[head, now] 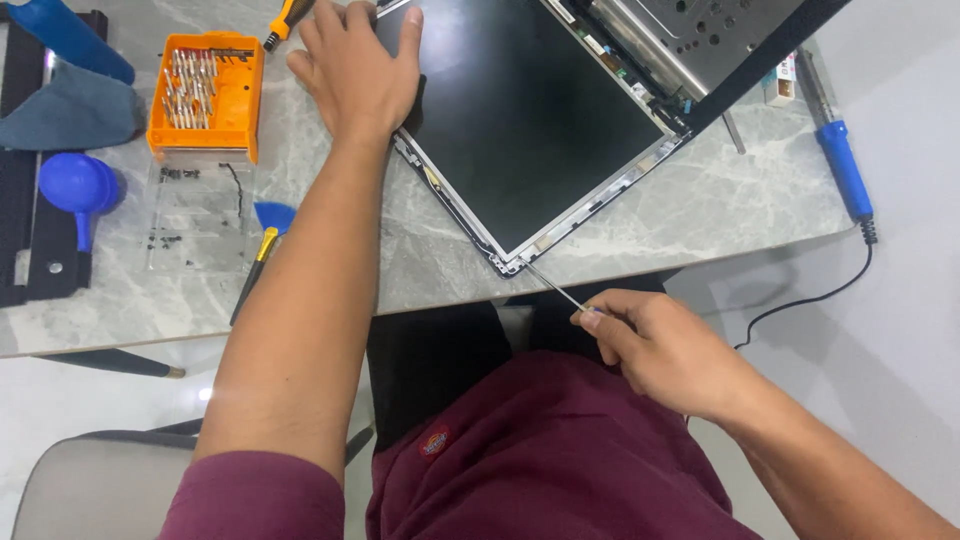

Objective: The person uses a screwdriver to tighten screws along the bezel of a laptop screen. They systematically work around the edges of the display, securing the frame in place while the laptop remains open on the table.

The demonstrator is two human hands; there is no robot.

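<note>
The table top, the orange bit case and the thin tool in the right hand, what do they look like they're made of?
Table top: looks like polished grey marble or a marble-look laminate, with pale veins and soft glare. Orange bit case: moulded plastic, matte, holding rows of shiny metal bits. Thin tool pinched by the right hand: a slim, bright shaft, probably steel, its tip at the corner of the screen panel.

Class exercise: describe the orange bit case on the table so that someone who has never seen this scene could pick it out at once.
Start at the grey marble-patterned table and go to its left part, just left of the left hand pressing on the dark screen panel. The bit case lies open there, above a clear plastic tray. It is the only bright orange box, filled with rows of small metal bits.
</note>
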